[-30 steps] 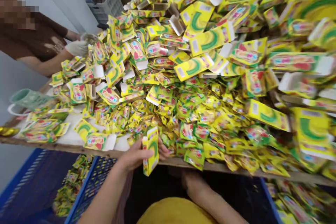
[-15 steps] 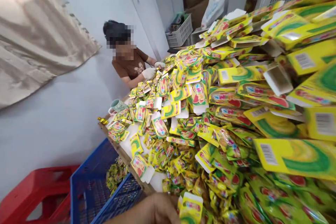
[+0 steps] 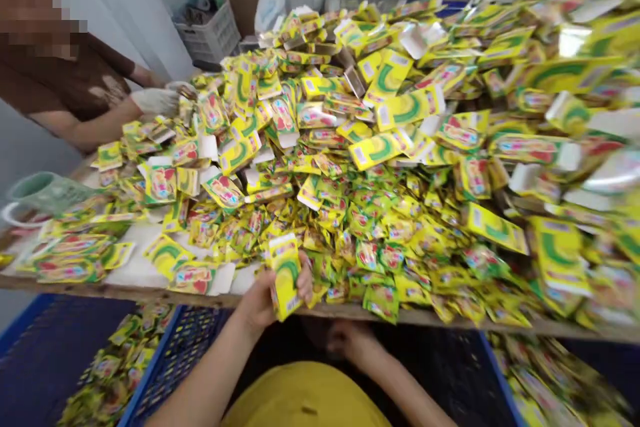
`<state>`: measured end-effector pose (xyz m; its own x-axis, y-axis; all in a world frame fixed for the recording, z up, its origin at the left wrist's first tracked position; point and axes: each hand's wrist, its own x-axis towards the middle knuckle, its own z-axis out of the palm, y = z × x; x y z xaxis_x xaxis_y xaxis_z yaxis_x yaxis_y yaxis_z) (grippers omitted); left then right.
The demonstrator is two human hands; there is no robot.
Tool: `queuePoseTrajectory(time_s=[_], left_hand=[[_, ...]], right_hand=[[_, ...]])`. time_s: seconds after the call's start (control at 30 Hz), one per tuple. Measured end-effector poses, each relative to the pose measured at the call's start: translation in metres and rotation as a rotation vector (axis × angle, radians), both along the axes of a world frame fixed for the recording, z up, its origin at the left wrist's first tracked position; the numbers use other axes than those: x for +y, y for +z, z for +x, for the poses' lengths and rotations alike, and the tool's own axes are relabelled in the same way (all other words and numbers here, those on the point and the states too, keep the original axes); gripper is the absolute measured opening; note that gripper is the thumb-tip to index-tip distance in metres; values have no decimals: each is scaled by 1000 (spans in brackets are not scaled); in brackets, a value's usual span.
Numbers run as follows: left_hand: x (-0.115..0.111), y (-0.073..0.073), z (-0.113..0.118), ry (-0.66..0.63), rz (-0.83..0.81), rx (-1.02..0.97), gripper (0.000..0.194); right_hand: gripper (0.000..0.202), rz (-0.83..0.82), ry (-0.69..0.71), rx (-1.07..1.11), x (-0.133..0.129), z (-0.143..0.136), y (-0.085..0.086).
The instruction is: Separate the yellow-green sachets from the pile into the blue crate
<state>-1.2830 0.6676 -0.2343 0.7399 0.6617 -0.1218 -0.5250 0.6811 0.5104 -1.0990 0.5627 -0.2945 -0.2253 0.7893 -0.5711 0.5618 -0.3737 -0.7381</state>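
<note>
My left hand [image 3: 263, 300] grips a small yellow and green carton [image 3: 285, 275], held upright at the table's near edge. Its top flap looks open. My right hand [image 3: 350, 340] rests below the table edge [image 3: 350, 311], in shadow, and I cannot tell whether it holds anything. Right in front of the carton lies a heap of small yellow and green sachets [image 3: 370, 240]. Behind them rises a big pile of the same yellow cartons [image 3: 400, 107], many with open white flaps.
A co-worker in a brown shirt sits at the far left, gloved hand [image 3: 153, 101] among the cartons. A green mug [image 3: 35, 190] stands at the left table end. Blue crates with sachets sit below left [image 3: 165, 360] and right [image 3: 550, 380]. A grey basket [image 3: 210, 33] stands behind.
The view swung up to the left and back down. My left hand still holds the carton, now slightly higher against the table edge.
</note>
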Motion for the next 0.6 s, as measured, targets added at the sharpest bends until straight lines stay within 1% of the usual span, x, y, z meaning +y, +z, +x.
queuePoseTrajectory(time_s=[0.03,0.07,0.13,0.17,0.2,0.27,0.33,0.4,0.5,0.6], left_hand=[[0,2,0,5,13,12,57],[0,3,-1,10,23,21,56],[0,3,-1,13,36,34,54],[0,3,-1,14,42,35,53],[-1,2,-1,12,48,35,52],[-2,4,-1,1,60,35,51],[-6,7,-5,0,74,40,51],[-14,10,-14,8,95,50,50],[-32,9,-39,30,158,70,53],[-49,5,-70,88,207,177,54]], right_hand=[[22,-10,-83,35,-12,3,6],[24,-19,-196,109,-24,7,14],[26,-24,-443,346,-42,13,30],[28,-19,-548,475,-49,15,38],[29,-9,-621,579,-54,15,46],[32,23,-678,655,-59,14,57],[30,76,-705,620,-60,11,63],[29,135,-707,560,-59,12,67],[32,221,-702,475,-52,22,73],[34,304,-673,368,-34,31,81]])
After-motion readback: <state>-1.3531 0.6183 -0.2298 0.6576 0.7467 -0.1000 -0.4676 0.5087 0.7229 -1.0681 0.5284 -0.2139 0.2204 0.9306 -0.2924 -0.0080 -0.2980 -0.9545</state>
